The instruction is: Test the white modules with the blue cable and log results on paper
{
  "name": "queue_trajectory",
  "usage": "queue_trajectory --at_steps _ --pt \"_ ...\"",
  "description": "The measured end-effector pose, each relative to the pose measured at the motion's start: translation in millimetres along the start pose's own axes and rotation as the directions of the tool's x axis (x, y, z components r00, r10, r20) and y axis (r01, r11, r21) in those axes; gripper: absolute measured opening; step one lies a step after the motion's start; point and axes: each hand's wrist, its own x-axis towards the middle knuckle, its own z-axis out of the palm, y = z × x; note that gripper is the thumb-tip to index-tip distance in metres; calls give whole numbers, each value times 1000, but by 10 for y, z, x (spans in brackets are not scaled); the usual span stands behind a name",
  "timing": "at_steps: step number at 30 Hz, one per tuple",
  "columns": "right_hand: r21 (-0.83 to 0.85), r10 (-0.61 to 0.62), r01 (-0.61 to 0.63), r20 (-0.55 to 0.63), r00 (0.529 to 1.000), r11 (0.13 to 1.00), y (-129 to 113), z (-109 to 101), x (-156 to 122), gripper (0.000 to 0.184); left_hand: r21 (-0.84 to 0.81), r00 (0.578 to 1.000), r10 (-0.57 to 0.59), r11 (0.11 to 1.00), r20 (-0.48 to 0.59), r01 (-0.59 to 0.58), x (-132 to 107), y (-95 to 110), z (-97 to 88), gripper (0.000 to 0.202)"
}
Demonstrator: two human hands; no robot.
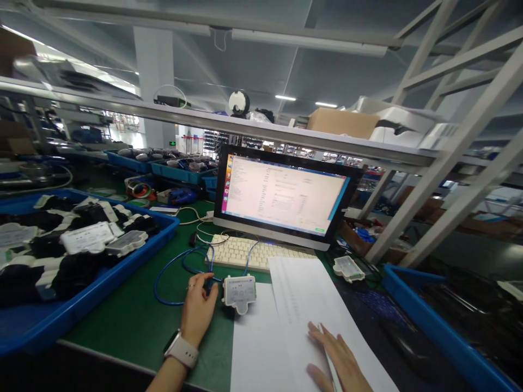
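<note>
My left hand [199, 307], with a watch at the wrist, pinches the dark plug [209, 284] of a blue cable [170, 301], close against the left side of a small pale device [239, 292] with a printed label. That device lies at the edge of the white paper sheets [300, 294], its rounded lobe towards me. Over the sheets, slightly blurred, my right hand [341, 356] holds a white pen [333, 370] between its fingers. Print on the upper sheet is too faint to read.
Behind the sheets stand a cream keyboard [241, 253] and a lit monitor [281, 196]. A blue tray [163, 231] of black and white parts is at left, another blue bin [425, 316] at right. Another device [348, 268] and a black mouse [402, 340] lie right of the paper.
</note>
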Motion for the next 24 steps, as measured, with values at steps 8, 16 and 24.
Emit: queue_trajectory --at_steps 8,16,24 --pt "-11 -2 3 102 995 1000 -146 -175 2 51 8 1000 1 1000 -8 -1 0 0 5 31" --pt "-49 -34 39 93 995 998 -154 -160 -14 51 9 1000 -7 1000 -4 7 5 24 -3 31" --pt "-105 -63 68 53 997 992 -70 -28 -64 48 16 1000 -6 1000 5 6 -1 44 -12 32"
